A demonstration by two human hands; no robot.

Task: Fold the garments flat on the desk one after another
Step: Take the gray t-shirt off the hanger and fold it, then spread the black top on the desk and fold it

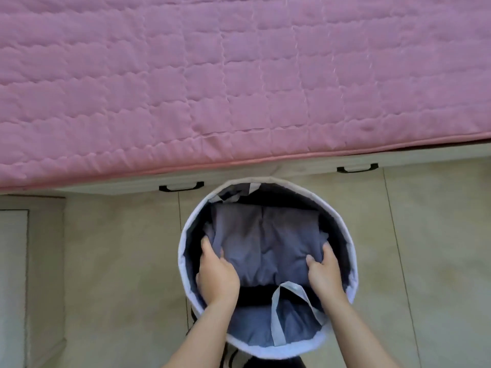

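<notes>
Pink quilted cover (239,75) fills the upper half of the view, stitched in a grid and lying flat. Under its near edge runs a pale cabinet front with two black drawer handles (181,187), one left and one further right. Beige tiled floor (119,248) below.

Round cloth basket (183,251) stands on the floor just in front of the cabinet. It has a pale rim and a dark inside wall. A pale strap (277,314) loops over the near rim and hangs into the basket.

Grey-blue garment (265,243) lies bunched inside the basket, not on the pink surface. A dark fold shows beneath its near edge.

Both forearms reach in over the near rim. Left hand (216,274) grips the garment's left edge, fingers curled into the cloth. Right hand (325,272) grips the right edge, thumb on top of the fabric and fingers wrapped round the side. The hands sit apart, with the garment between them.
</notes>
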